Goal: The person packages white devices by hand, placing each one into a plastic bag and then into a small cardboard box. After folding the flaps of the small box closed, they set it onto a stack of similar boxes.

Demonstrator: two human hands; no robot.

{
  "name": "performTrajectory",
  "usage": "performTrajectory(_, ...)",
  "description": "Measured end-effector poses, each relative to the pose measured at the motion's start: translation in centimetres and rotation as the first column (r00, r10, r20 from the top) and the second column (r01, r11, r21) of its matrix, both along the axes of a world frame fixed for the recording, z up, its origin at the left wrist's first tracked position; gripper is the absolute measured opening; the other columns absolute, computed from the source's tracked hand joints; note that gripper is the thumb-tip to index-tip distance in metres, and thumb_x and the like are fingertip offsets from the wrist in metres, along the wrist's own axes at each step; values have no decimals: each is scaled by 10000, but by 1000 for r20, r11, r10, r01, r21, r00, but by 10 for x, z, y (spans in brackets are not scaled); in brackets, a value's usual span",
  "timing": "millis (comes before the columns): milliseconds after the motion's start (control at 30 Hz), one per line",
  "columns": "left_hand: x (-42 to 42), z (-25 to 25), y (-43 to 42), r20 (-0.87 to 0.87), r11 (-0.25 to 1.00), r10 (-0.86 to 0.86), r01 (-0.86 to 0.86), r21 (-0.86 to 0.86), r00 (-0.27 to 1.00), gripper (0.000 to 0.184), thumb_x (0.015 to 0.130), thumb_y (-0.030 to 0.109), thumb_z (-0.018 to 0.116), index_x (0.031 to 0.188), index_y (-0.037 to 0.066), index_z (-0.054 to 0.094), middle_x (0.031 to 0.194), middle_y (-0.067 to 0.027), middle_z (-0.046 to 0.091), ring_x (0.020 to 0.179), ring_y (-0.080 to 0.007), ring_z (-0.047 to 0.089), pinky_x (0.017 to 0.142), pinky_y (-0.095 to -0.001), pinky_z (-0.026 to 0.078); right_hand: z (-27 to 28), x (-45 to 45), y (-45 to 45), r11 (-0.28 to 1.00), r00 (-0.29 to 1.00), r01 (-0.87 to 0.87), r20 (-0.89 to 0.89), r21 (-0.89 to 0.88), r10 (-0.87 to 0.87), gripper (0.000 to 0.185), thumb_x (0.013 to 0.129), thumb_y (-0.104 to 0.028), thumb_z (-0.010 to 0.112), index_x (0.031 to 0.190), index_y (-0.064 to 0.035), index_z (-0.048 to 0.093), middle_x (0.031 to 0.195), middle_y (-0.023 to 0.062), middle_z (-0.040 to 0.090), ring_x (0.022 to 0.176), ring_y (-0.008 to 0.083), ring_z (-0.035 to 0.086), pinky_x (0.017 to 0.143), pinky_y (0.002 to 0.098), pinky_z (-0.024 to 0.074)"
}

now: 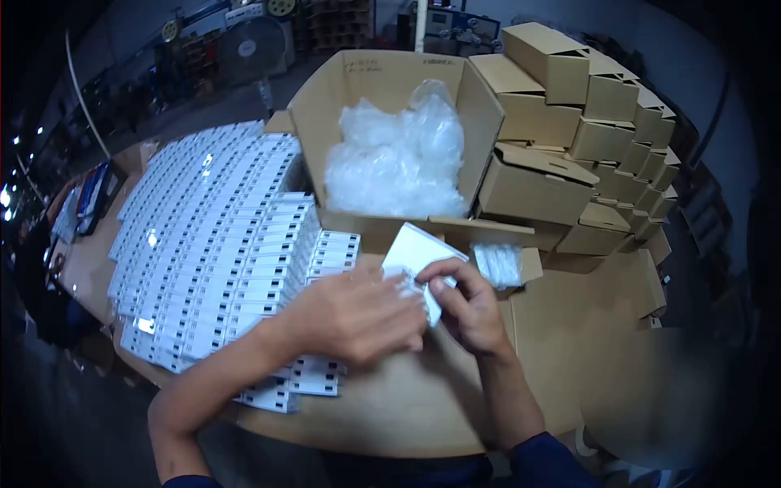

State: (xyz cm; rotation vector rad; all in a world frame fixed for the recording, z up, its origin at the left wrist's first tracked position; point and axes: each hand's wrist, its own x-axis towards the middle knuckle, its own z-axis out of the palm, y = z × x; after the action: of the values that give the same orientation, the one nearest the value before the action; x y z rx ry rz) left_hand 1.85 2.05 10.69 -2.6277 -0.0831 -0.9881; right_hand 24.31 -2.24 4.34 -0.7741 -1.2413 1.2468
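Observation:
A white flat box or card [416, 250] with small dark print is tilted up above the table [390, 407], in front of the large open carton. My right hand [465, 307] pinches its right side between thumb and fingers. My left hand [354, 315] lies across its lower left part, blurred by motion, so its fingertips are hard to make out. Stacked rows of white boxes [203, 236] with small dark marks stand left of my hands, partly behind my left forearm.
Clear plastic bags fill the large open carton [488, 122]. Brown cardboard boxes [533, 191] are piled at the right. A small box of clear wrapped items [498, 264] sits right of my hands. A fan [250, 49] stands in the background.

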Motion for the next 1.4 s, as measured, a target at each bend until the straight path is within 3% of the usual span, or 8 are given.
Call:
performTrajectory(100, 16, 25, 99, 66, 987, 97, -87, -135, 993, 229, 835, 100, 760, 1047, 79, 677, 994, -80, 679, 907, -279, 650, 773, -401, 504, 30, 24, 46, 913, 819, 271, 426, 303, -385, 182, 1009, -51, 553, 1073, -20, 720, 1002, 101, 705, 807, 164, 603, 778, 314, 502)
performTrajectory(300, 88, -11, 246, -146, 938, 347, -338, 80, 927, 460, 752, 164, 840, 1171, 138, 650, 1187, -47, 610, 1149, -234, 586, 909, -377, 480, 59, 47, 123, 760, 562, 357, 525, 543, -639, 348, 1005, -74, 526, 1299, -116, 707, 1059, 202, 651, 912, 279, 614, 869, 397, 499)
performTrajectory(433, 126, -31, 280, -272, 871, 415, -293, 394, 868, 217, 881, 159, 628, 1078, 121, 709, 1188, -49, 642, 1157, -225, 593, 907, -364, 490, 57, 54, 158, 775, 648, 413, 444, 477, -619, 377, 1016, -92, 519, 1354, -123, 684, 1142, 203, 651, 1001, 289, 618, 946, 390, 488)
performTrajectory(567, 135, -38, 300, -22, 949, 271, -263, 176, 962, 188, 842, 129, 683, 1023, 85, 706, 1206, -87, 661, 1200, -280, 588, 970, -406, 490, 63, 54, 166, 779, 719, 398, 362, 485, -593, 372, 1033, -122, 519, 1368, -130, 682, 1212, 217, 637, 1085, 284, 622, 1001, 350, 477)
performTrajectory(767, 107, 1, 280, 268, 858, 280, -115, -501, 922, 175, 863, 72, 711, 1023, 16, 663, 1115, -166, 683, 1176, -361, 604, 1028, -442, 474, 73, 54, 153, 737, 666, 425, 370, 526, -648, 408, 939, -94, 645, 1339, -142, 704, 1237, 196, 631, 1051, 260, 643, 907, 353, 521)
performTrajectory(900, 82, 17, 272, 471, 587, 362, 196, -785, 804, 137, 978, 94, 662, 1085, 12, 638, 1001, -75, 682, 968, -180, 659, 917, -313, 501, 75, 48, 145, 646, 595, 457, 330, 611, -733, 464, 872, -86, 727, 1332, -144, 707, 1261, 189, 620, 1077, 256, 664, 873, 339, 548)
performTrajectory(1167, 77, 0, 131, 746, 566, 490, 486, -666, 452, 157, 1079, 135, 532, 1110, -2, 603, 906, -2, 596, 806, -62, 529, 734, -240, 448, 59, 16, 110, 651, 532, 512, 388, 561, -753, 717, 749, -357, 928, 1340, -39, 676, 1245, 215, 625, 1105, 310, 663, 939, 400, 552)
performTrajectory(1400, 63, -91, -30, 619, 301, 606, 576, -760, 500, 142, 1093, 159, 548, 1093, 17, 555, 898, -2, 608, 787, -36, 543, 705, -195, 447, -14, 1, 11, 854, 828, 497, 212, 152, -520, 211, 1003, -226, 716, 1037, -34, 794, 880, 44, 686, 806, 112, 535, 720, 280, 443)
